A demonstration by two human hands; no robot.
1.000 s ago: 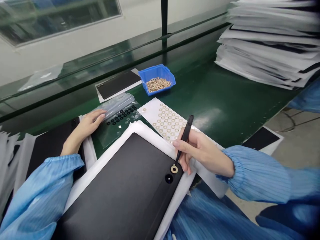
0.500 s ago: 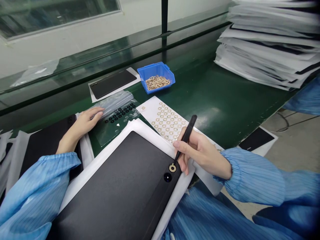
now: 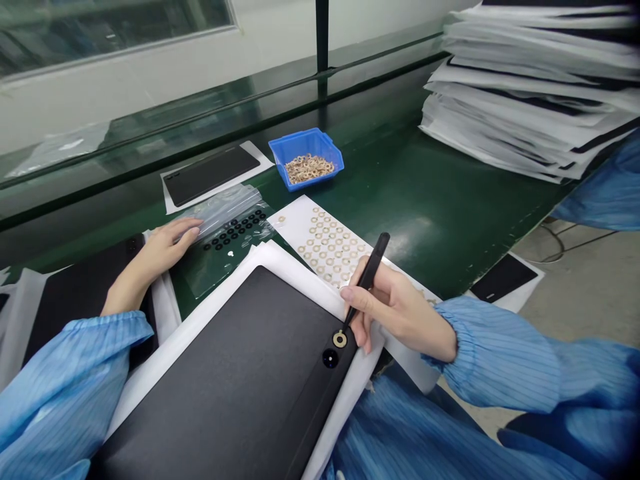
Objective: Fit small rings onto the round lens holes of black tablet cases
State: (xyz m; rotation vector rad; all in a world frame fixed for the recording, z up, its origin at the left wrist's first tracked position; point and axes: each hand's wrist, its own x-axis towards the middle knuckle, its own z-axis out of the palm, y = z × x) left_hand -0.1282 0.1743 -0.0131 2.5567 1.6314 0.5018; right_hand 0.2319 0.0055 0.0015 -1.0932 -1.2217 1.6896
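Observation:
My right hand [image 3: 395, 303] is closed around black tweezers [image 3: 373, 267]. The tweezers' tips touch or nearly touch a gold ring [image 3: 340, 339] at the corner of a black tablet-like panel [image 3: 230, 373]. Beside that ring is a round black lens-like part [image 3: 330, 359]. White sheets [image 3: 265, 250] lie under the panel. On the left, my left hand [image 3: 167, 247] rests with fingers stretched out at the edge of a rolled clear plastic film [image 3: 227, 212]. Rows of small black rings [image 3: 235, 230] lie beside it. A white card [image 3: 290, 217] carries many pale gold rings [image 3: 333, 243], partly behind my right hand.
A blue bin [image 3: 313, 140] full of small gold-coloured pieces stands farther back on the green table [image 3: 385, 173]. Another black panel [image 3: 215, 175] lies to its left. A tall stack of panels between white sheets [image 3: 530, 100] fills the back right. More panels [image 3: 70, 300] lie at the left.
The whole view has shifted slightly, with things appearing a little farther left. The tweezers' tips are slightly closer to the gold ring. My left hand stays at the plastic film.

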